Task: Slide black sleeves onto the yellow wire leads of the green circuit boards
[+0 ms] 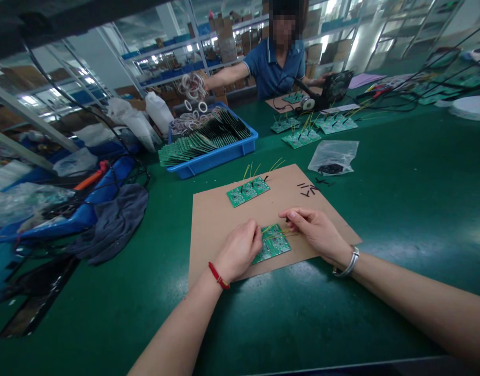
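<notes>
A green circuit board with thin yellow wires lies on a brown cardboard sheet. My left hand is closed over the board's left part, a yellow wire running out from its fingertips. Just right of the board, my right hand pinches a small black piece, mostly hidden by the fingers. A second circuit board with yellow wires and upright black tubes sits farther back on the cardboard. Several short black tube pieces are scattered near the cardboard's right edge.
A clear bag of black pieces lies beyond the cardboard. Behind stands a blue tray packed with boards. Across the green table, a co-worker reaches toward white rings. Cloth and a cluttered blue bin are at left.
</notes>
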The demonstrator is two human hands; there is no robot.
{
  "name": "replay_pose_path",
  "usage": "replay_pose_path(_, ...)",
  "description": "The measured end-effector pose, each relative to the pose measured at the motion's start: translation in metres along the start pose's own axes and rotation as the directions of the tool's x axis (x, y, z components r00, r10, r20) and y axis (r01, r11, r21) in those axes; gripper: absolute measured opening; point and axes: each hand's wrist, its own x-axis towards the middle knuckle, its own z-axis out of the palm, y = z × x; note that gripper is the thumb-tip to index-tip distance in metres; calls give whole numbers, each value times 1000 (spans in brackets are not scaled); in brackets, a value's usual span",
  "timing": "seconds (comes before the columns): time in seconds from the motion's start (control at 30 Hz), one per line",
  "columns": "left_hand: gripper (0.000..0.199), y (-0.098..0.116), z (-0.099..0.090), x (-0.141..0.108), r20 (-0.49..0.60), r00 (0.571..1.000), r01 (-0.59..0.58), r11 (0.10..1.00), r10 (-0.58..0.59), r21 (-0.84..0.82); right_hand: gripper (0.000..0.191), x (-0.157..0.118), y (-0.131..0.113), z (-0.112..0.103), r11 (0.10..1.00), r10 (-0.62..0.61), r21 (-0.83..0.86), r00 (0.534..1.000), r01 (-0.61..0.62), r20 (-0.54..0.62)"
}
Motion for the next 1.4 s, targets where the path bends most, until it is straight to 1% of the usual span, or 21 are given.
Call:
replay_pose_path(0.07,10,-1,-2,0,1,999,41,975,-42,-218,33,0,0,3,997,29,66,1000,-29,-1)
replay_pose_path(0.13,9,0,-1,1,2,997,71,907,-78,-416,30,0,-1,6,990,67,126,998,-65,-8)
replay_pose_path(0.2,13,2,1,2,3,994,96,833,-112,-544,27,0,-2,8,976,115,187,993,-110,-15)
replay_pose_path(0.27,14,4,3,3,-9,990,109,791,-143,-601,26,0,-2,10,957,155,252,988,-146,-16)
replay_pose_path(0.33,16,5,4,3,-29,986,113,773,-167,-625,26,-1,-3,12,935,177,314,984,-164,-14)
replay_pose_path(0.43,20,6,6,2,-35,986,106,774,-163,-625,29,-3,-3,14,902,202,391,979,-183,-6)
replay_pose_path(0.57,22,7,7,1,-24,987,110,778,-159,-618,30,-4,-4,15,877,225,433,974,-207,10)
replay_pose_path(0.7,21,6,10,2,-35,984,114,770,-174,-628,30,-4,-4,15,873,218,444,976,-201,11)
replay_pose_path(0.9,21,4,13,2,-41,983,108,751,-177,-651,28,-4,-5,14,888,216,413,976,-203,17)
replay_pose_path(1.13,21,5,11,2,-41,984,111,771,-174,-627,27,-6,-6,14,890,218,401,975,-215,40)
replay_pose_path(1.4,19,6,12,2,-27,985,114,761,-170,-638,27,-6,-6,14,888,223,404,974,-219,40)
